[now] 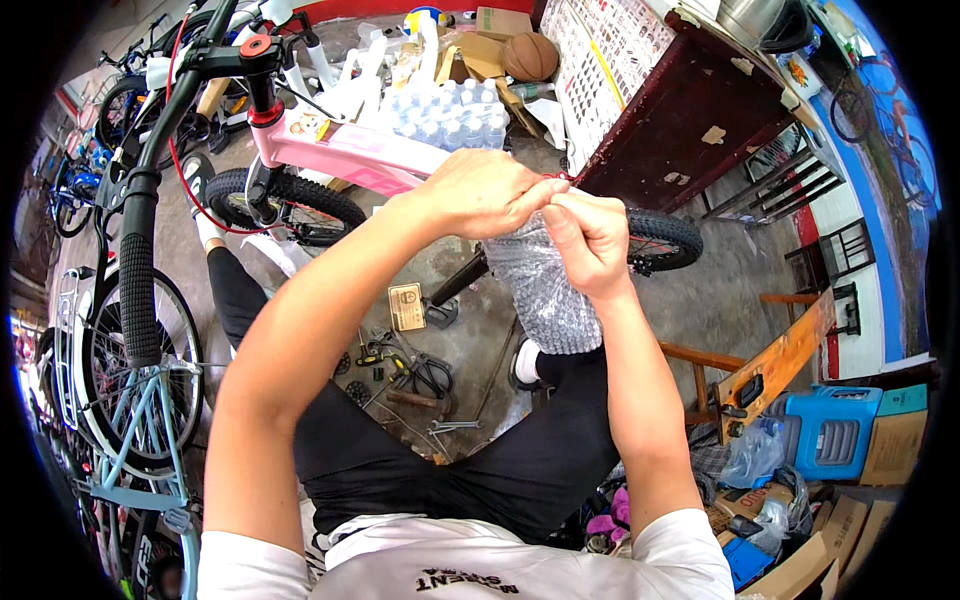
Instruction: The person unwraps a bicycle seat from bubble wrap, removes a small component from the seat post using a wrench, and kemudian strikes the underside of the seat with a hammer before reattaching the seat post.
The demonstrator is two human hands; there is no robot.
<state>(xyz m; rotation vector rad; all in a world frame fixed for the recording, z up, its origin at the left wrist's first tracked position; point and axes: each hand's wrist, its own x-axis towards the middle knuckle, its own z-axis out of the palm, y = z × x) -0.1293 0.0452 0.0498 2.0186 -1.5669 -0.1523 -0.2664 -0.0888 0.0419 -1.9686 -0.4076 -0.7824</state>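
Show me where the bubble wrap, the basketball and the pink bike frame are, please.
Bubble wrap [556, 310]: head view, on the front of the wrapped bundle.
Basketball [530, 57]: head view, middle of the ball.
Pink bike frame [345, 152]: head view, on its thick tube.

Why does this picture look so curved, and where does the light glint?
In the head view, the fisheye lens bends straight edges near its black rim; also in the head view, white glints speckle the bubble wrap beside the right hand.
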